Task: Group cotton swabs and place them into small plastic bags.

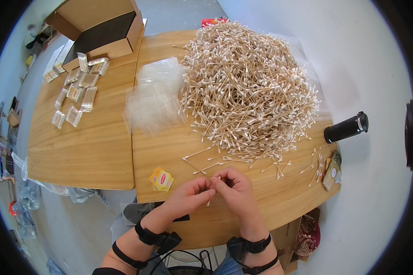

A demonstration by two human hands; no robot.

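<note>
Close together near the table's front edge, my left hand (191,196) and my right hand (235,189) pinch cotton swabs (209,202) between their fingertips. One white tip points down below the fingers; how many swabs are held is hidden. Just beyond my hands rises a big heap of loose cotton swabs (248,91) with wooden sticks and white ends. A few stray swabs (195,162) lie between the heap and my fingers. Left of my left hand is a small stack of yellow cards (161,179) with a red mark.
Clear plastic bags (153,98) lie left of the heap. Filled swab packs (88,80) are scattered on the left table (82,156), before an open cardboard box (108,39). At right, a black cylinder (346,128) lies near the wall, with a greenish pouch (331,174) closer to me.
</note>
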